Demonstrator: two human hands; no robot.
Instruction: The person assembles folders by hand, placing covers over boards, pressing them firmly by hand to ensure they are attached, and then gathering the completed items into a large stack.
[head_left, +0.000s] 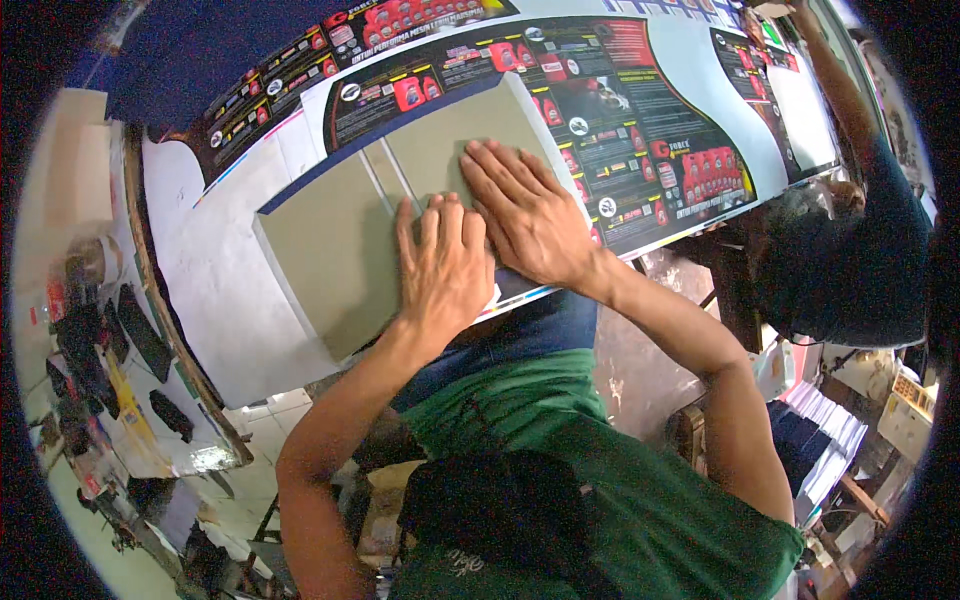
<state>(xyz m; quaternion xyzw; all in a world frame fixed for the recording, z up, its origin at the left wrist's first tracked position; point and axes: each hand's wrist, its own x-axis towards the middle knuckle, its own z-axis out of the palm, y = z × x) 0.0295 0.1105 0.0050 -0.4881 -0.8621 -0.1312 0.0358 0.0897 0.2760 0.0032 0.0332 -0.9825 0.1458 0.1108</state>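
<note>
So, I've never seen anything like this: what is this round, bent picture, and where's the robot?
There is no robot here, only a person's two bare hands. The one picture comes from a wide fisheye camera worn on the head, looking down, so straight edges bend and the rim goes dark. The person's own green shirt shows below.

The left hand and right hand lie side by side, palms down, on flat greyish-green boards. They press or rest; neither appears to grip anything. Around the boards are white paper and black printed sheets with red pictures. At the right, a co-worker in dark clothing is beside the same work surface.
</note>
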